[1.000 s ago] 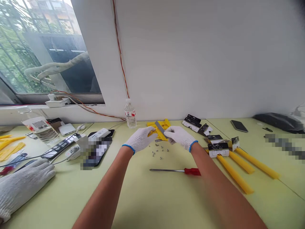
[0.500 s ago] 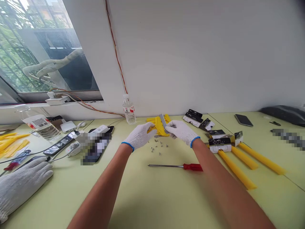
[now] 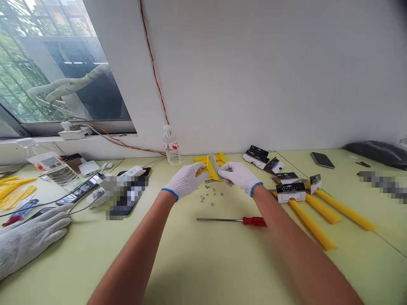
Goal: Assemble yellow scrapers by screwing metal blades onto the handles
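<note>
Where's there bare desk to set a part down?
The widest bare desk lies below the screwdriver, between your forearms. Another patch sits between the glove and your left forearm. It's crowded around your left hand and right hand, with screws and yellow parts, and further right among the yellow bars and cards.

Workroom, screwdriver point(image 3: 232, 220) on green desk point(image 3: 203, 262)

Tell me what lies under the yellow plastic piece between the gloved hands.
A small metal strip sticks out from beneath the yellow plastic piece, above the screws. The rest beneath it is covered, so I cannot see more.
</note>
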`<act>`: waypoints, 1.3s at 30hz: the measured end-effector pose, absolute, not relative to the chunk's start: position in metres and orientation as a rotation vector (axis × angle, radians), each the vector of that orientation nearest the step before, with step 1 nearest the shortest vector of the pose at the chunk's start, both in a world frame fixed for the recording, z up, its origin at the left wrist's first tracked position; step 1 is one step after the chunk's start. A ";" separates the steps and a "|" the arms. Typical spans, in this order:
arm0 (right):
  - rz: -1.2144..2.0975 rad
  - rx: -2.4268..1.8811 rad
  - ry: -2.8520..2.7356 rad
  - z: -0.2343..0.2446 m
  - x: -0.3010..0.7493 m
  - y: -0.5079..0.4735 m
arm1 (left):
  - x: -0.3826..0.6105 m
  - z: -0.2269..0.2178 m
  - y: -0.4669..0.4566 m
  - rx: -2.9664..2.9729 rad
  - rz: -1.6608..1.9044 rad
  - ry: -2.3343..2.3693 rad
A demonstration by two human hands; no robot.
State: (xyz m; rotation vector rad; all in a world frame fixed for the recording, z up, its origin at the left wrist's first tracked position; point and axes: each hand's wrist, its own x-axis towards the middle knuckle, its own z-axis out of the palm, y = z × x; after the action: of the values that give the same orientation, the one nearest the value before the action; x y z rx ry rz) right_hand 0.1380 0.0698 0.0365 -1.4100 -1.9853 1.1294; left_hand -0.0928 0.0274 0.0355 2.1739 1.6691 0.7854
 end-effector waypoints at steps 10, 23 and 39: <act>1.181 -1.399 -1.916 0.034 0.135 0.071 | -0.094 0.034 0.027 2.196 0.799 1.599; 1.189 -1.377 -1.940 0.026 0.134 0.074 | -0.093 0.034 0.029 2.222 0.803 1.570; 1.140 -1.329 -1.919 0.023 0.134 0.076 | -0.097 0.034 0.028 2.185 0.789 1.543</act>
State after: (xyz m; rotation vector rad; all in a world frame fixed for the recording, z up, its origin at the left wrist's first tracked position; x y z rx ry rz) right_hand 0.1336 0.0759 0.0233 -1.3290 -1.9194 1.1400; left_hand -0.0967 0.0285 0.0342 2.1855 1.5432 0.7888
